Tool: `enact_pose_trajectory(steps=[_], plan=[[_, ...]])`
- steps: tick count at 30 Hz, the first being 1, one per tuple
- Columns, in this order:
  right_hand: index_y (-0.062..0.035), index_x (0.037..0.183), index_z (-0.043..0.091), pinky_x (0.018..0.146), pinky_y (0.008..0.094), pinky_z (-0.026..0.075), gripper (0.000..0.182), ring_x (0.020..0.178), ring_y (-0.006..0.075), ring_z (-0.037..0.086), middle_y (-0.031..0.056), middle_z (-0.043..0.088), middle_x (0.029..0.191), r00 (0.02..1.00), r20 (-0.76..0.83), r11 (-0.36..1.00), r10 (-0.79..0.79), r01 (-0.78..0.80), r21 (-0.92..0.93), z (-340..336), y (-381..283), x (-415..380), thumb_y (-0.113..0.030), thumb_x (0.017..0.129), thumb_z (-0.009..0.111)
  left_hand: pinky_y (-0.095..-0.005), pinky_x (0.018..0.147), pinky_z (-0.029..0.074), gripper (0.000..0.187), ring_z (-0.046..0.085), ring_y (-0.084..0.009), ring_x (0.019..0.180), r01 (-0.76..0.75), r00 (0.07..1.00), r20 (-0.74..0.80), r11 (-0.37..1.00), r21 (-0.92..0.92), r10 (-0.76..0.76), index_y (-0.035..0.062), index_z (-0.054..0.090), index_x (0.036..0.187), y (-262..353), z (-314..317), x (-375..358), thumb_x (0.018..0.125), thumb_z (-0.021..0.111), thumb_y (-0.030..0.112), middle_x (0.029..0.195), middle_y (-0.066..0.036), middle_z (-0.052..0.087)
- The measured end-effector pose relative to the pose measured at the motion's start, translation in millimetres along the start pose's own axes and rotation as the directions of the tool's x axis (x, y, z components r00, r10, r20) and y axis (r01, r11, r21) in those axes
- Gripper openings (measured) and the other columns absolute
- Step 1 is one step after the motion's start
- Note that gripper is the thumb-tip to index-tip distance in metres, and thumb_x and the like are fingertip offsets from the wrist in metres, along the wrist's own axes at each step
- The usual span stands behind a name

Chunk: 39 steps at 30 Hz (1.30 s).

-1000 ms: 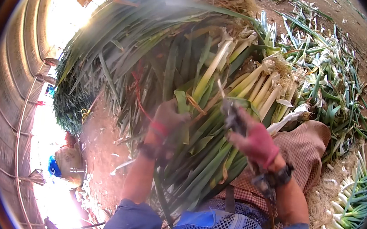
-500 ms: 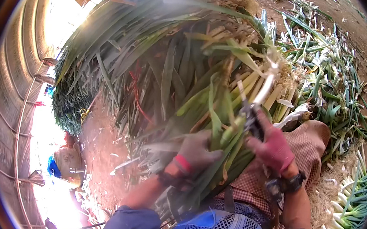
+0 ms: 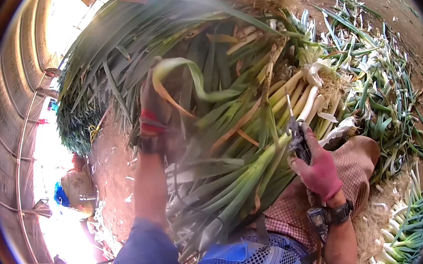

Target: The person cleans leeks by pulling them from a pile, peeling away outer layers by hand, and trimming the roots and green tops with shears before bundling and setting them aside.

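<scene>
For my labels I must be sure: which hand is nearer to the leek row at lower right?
Right. The right hand is up and left of the leek row; the left hand is much farther left.

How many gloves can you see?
2: one blurred dark glove on the left hand, one pinkish-red glove on the right hand. More may be hidden.

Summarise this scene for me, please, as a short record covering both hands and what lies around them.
Left hand: gloved, blurred, by a curled leaf; grip unclear
Right hand: red-gloved, holding a dark tool with a thin tip
Leeks: loose in front of the person, leaves spread
Large pile: beyond the left hand
Scraps: scattered on the ground, upper right
Leek row: lower right
</scene>
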State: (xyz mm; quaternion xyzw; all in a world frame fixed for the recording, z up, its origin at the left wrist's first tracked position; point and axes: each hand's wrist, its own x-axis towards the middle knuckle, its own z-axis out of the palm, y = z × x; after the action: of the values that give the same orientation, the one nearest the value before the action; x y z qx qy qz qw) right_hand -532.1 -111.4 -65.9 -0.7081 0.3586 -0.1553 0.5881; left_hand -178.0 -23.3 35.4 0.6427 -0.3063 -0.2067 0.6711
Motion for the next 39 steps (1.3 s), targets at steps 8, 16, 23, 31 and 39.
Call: enact_pose_trajectory(steps=[8,16,23,31,39], plan=[[-0.0023,0.162,0.033,0.090,0.0330,0.055,0.089,0.093,0.0211,0.072,0.0162,0.074,0.105,0.996,0.008,0.993,-0.087,0.087,-0.077,7,12,3,-0.023,0.086,0.075,-0.0383,0.082,0.060,0.052,0.074,-0.0258,0.096,-0.032,0.939,0.281,0.761,0.648,-0.199,-0.0005,0.073,0.118,-98,62,-49,0.094,0.073,0.045,0.110,-0.015,0.077],[-0.0026,0.160,0.034,0.091,0.0431,0.055,0.086,0.096,0.0383,0.073,0.0271,0.072,0.105,0.991,0.103,0.935,0.088,-0.047,-0.351,-21,5,20,-0.030,0.088,0.072,-0.0316,0.077,0.056,0.038,0.071,-0.0176,0.088,-0.086,0.815,0.354,0.508,0.857,-0.459,-0.0025,0.076,0.105,-123,127,-11,0.081,0.081,0.026,0.093,-0.012,0.077],[-0.0164,0.138,0.058,0.056,0.0255,0.053,0.036,0.063,0.0134,0.062,0.0065,0.072,0.092,0.902,0.210,0.823,-0.378,0.431,-0.369,-85,-21,97,-0.016,0.102,0.057,-0.0316,0.082,0.059,0.035,0.073,-0.0177,0.090,-0.256,0.866,0.498,0.886,0.386,0.033,-0.0024,0.075,0.114,-12,154,40,0.087,0.081,0.019,0.100,-0.015,0.078],[-0.0070,0.155,0.045,0.107,0.0396,0.049,0.062,0.118,0.0301,0.061,0.0218,0.058,0.136,0.939,-0.302,0.986,-0.164,0.143,-0.090,-130,-31,95,-0.026,0.097,0.058,-0.0290,0.085,0.058,0.029,0.072,-0.0136,0.094,-0.123,0.944,0.330,0.896,0.427,-0.028,-0.0009,0.074,0.119,-59,72,-2,0.094,0.074,0.015,0.106,-0.007,0.078],[-0.0110,0.163,0.033,0.088,0.0374,0.058,0.083,0.099,0.0303,0.074,0.0205,0.074,0.106,0.972,0.133,0.969,-0.195,0.212,-0.129,-1,-10,29,-0.023,0.090,0.069,-0.0406,0.086,0.058,0.022,0.072,-0.0322,0.097,-0.288,0.922,0.379,0.512,0.809,-0.081,0.0111,0.078,0.107,-104,39,-100,0.089,0.071,0.021,0.110,-0.012,0.073]])
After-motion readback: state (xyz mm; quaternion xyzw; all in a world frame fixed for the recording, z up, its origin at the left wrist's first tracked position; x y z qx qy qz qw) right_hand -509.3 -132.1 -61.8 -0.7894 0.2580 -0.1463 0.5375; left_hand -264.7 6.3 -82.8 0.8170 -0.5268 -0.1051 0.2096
